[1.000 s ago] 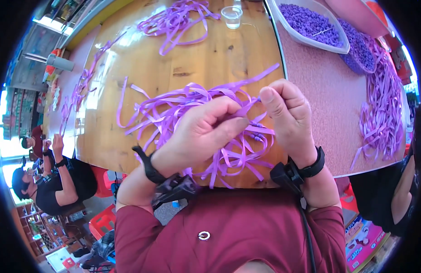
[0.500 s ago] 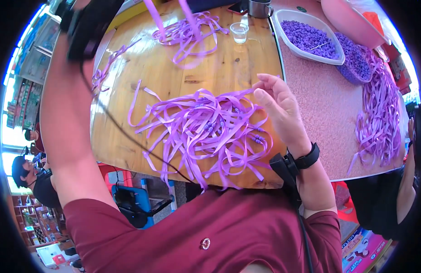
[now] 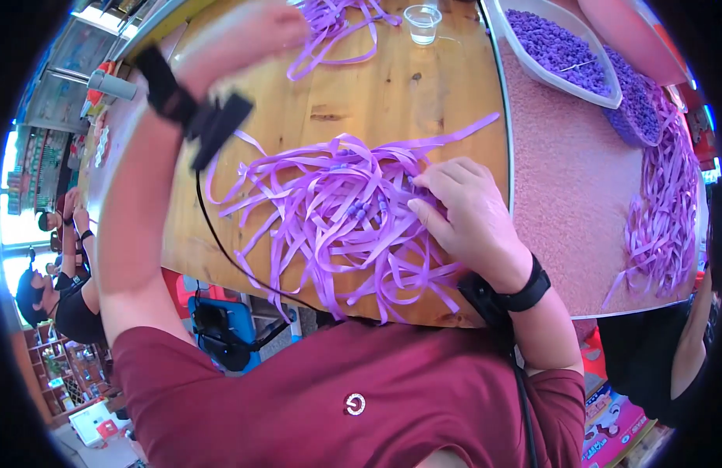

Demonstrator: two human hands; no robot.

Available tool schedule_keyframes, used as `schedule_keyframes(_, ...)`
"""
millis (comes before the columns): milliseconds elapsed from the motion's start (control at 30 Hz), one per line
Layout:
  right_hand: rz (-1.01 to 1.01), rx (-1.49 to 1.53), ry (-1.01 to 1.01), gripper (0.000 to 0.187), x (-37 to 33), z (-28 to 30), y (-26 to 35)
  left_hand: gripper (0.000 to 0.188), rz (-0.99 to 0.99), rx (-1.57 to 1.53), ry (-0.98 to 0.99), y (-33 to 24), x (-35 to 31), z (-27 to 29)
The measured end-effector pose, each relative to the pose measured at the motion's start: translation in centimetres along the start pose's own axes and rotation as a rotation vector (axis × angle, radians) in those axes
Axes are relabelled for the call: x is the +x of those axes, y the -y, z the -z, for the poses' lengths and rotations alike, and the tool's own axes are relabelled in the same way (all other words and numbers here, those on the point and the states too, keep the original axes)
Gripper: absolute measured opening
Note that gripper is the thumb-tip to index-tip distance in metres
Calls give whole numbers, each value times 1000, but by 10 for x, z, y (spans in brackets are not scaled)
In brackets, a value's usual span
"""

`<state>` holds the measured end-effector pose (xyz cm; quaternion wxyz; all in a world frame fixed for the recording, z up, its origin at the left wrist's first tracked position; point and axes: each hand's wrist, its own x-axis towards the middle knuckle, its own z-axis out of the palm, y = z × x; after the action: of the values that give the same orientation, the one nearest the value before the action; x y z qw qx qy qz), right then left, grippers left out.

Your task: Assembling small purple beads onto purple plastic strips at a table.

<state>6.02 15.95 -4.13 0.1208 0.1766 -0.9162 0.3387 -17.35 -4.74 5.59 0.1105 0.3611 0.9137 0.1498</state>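
Observation:
A tangled heap of purple ribbons (image 3: 330, 210), with small purple beads (image 3: 359, 209) threaded on some, lies on the wooden table in front of me. My right hand (image 3: 470, 214) rests at the heap's right side, thumb and forefinger apart over the ribbons and beads. At the far left, my left hand (image 3: 267, 31) is smeared by motion. It is nearest a second bunch of purple ribbons (image 3: 337, 35), partly cut off by the upper edge. Whether its fingers hold anything cannot be made out.
A clear plastic cup (image 3: 422, 25) stands at the far side of the wooden table (image 3: 377, 101). On the pink surface to the right are a white tub (image 3: 611, 100) of purple beads, a purple basket (image 3: 642, 132) of beads and more ribbons (image 3: 661, 203). A black cable (image 3: 213, 222) hangs from my left wrist.
My right hand has come down onto the heap's right side. My left hand has come into view at the far side, and the blurred ribbons hanging there are gone. The whole view has shifted.

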Motion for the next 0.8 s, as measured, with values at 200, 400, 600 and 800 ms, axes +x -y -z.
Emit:
schedule_keyframes(200,-3,67,114,11,5,-4,15,24,-369,-59,-163,-44,-91,-108)
schedule_keyframes(400,-202,170,-141,7,12,-12,14,24,-260,-185,-332,-59,-124,-113)
schedule_keyframes(600,-269,222,-90,9,11,-12,10,19,311,-156,-603,28,-163,-82)
schedule_keyframes(800,-294,247,-46,10,10,-16,7,31,728,259,-367,109,-183,-83)
